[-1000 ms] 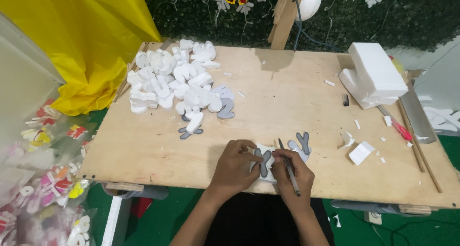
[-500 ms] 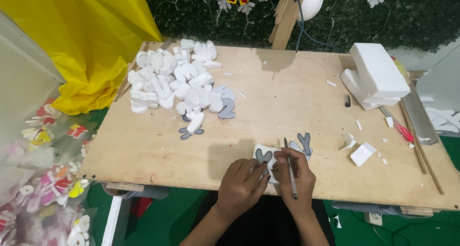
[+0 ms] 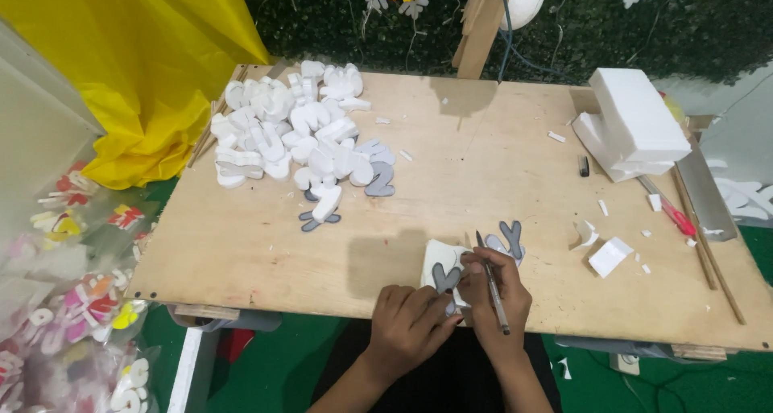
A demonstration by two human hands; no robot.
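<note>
My left hand (image 3: pixel 412 326) presses down on a small white foam piece (image 3: pixel 439 262) at the near edge of the plywood table (image 3: pixel 241 244), with a grey heart-like template (image 3: pixel 445 277) lying on top of it. A pen (image 3: pixel 492 283) is gripped in my right hand (image 3: pixel 493 294), its tip close to the template's right side. Just right of the pen tip lies a grey shape with two ears (image 3: pixel 507 240) on another white piece.
A heap of white foam cut-outs (image 3: pixel 294 127) with some grey templates fills the far left. White foam blocks (image 3: pixel 632 123) stand far right, beside a red-handled cutter (image 3: pixel 672 212), a metal ruler (image 3: pixel 704 200), sticks and foam scraps (image 3: pixel 609 256). Yellow cloth (image 3: pixel 145 67) hangs left.
My left hand has slid back toward the table's near edge, uncovering more of the white piece and the grey template. My right hand with the pen stays in about the same place.
</note>
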